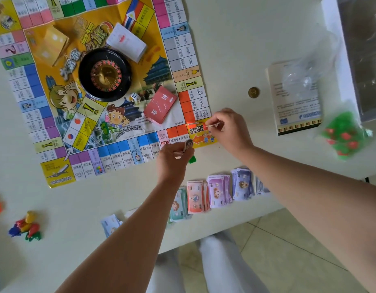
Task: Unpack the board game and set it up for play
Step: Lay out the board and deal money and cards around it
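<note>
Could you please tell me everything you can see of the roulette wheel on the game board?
The roulette wheel is a round, glossy black, plastic-looking dish with a ring of red and black pockets round a gold centre. It lies flat near the middle of the paper game board. A white die sits by its lower rim, and a white card stack by its upper right rim.

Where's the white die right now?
In the head view, the white die lies on the game board near its middle, at the roulette wheel's lower right edge, left of the red card stack.
</note>
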